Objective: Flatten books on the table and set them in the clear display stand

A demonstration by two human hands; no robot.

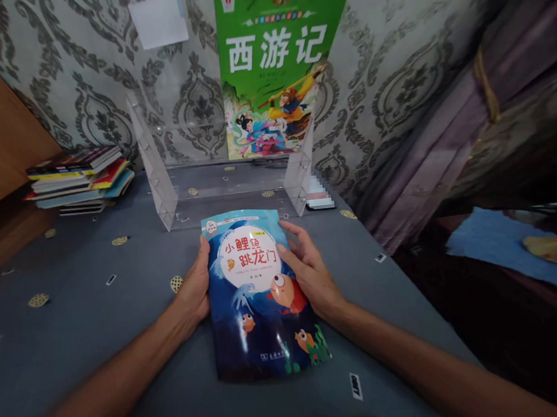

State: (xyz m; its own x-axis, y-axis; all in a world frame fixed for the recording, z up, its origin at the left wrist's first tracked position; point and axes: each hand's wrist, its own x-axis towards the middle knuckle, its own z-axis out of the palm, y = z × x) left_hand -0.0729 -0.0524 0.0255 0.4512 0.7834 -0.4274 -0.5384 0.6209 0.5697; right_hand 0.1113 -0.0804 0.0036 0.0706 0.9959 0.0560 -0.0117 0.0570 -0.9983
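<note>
Left hand (197, 285) and right hand (314, 274) grip opposite side edges of the blue book (252, 334), the right thumb lying over its front cover. That book is face up, over the middle of the bench (119, 298) and just in front of the clear stand (158, 181) (whether its lower edge touches the bench, I cannot tell). As I judge it, the two-handed hold is complete; the book is shut, outside the stand, and not yet released. A green book (266, 87) stands upright at the stand's upper right, and a pile of books (79, 181) lies at the far left. How much handling is left does not show.
</note>
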